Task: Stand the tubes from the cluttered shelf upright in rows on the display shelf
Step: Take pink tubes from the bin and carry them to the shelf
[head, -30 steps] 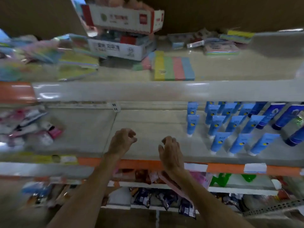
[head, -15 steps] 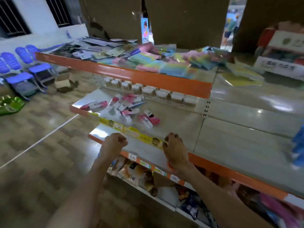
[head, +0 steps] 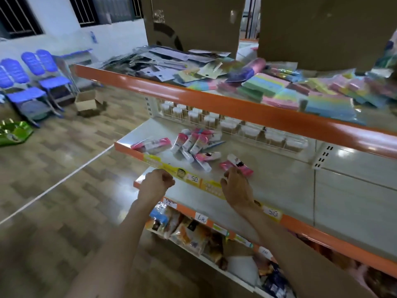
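The tall grey metal shelving unit with glossy orange front rails fills the right side of the room. Its middle grey shelf is the cluttered one. On it lies a loose heap of pink-and-white plastic tubes, all flat and pointing every which way, with a low white wire rack of white-lidded jars just behind them. No upright rows are in view, so the standing-up part looks hardly begun here.

The person's right hand reaches over the shelf lip, fingers bent down onto the near end of a single pink tube with a white cap that lies apart from the heap. Whether they have pinched it, I cannot tell. The left hand is balled into a fist holding nothing, hovering in front of the yellow price strip.

I'd guess the worry is the tube's slick skin. A grab by the very end could let it swing or slip over the edge to the floor. Raking into the heap could also roll neighbouring tubes off the front.
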The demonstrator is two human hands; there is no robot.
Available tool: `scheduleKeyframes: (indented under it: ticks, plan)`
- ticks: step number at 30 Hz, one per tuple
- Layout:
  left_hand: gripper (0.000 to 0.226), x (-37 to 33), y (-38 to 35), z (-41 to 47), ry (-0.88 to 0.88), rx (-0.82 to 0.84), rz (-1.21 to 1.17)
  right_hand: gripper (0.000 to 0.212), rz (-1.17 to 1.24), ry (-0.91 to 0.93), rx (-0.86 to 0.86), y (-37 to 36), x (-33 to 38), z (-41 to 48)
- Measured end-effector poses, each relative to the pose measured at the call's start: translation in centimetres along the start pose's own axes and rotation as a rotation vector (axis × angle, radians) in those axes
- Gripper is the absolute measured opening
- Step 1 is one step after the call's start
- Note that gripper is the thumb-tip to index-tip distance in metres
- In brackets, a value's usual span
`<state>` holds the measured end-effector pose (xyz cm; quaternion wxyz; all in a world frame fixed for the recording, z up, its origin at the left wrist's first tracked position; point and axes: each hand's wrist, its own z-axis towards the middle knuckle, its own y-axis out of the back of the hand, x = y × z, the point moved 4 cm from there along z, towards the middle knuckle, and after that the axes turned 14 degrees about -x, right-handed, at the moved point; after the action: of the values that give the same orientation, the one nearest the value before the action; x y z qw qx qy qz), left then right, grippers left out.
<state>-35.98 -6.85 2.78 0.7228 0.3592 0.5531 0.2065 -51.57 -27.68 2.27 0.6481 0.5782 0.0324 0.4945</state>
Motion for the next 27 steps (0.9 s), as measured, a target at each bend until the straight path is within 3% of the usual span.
scheduleKeyframes:
  ticks: [14, 27]
  plan:
    - [0.012, 1.6, -4.9, 16.6, -0.12, 0.073, 0.068, 0.021, -0.07, -0.129, 0.067, -12.2, 1.6, 12.6]
    - [0.028, 4.1, -8.8, 24.2, -0.2, 0.222, 0.078, 0.017, -0.154, -0.216, 0.07, -17.1, 2.5, 14.4]
